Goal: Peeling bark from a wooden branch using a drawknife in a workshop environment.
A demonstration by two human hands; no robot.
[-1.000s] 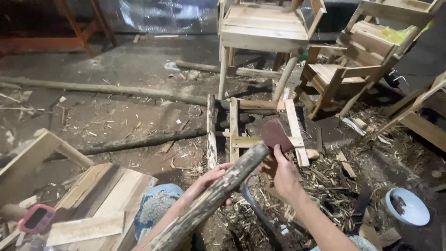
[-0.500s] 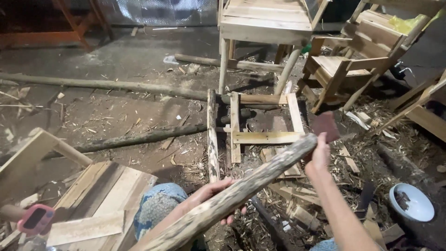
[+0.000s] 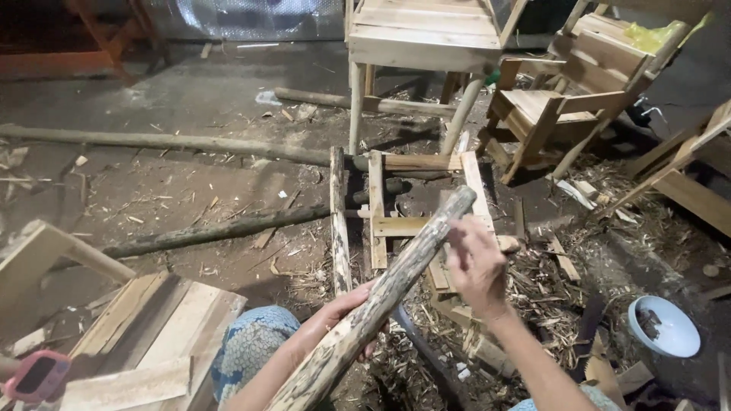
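A rough, mottled wooden pole [image 3: 396, 281] slants from the bottom centre up to the right, over my lap. My left hand [image 3: 339, 316] grips it from below at its middle. My right hand [image 3: 476, 262] is closed, pressed against the pole just under its upper end. The dark flat tool it held earlier is hidden behind the fingers. Behind the pole lies a small wooden frame [image 3: 388, 224] on the littered floor. My knee in blue patterned cloth [image 3: 251, 346] shows beneath the left arm.
Two unfinished wooden chairs [image 3: 426, 38] [image 3: 563, 106] stand at the back. Long poles [image 3: 213, 228] [image 3: 152, 141] lie across the floor at left. A stack of planks [image 3: 152, 327] and a pink device [image 3: 34, 377] are at bottom left. A pale blue bowl [image 3: 662, 327] sits right, among wood chips.
My right hand, raised out to the right with the dark tool half a second ago, has come down onto the pole near its top. The left hand keeps its grip.
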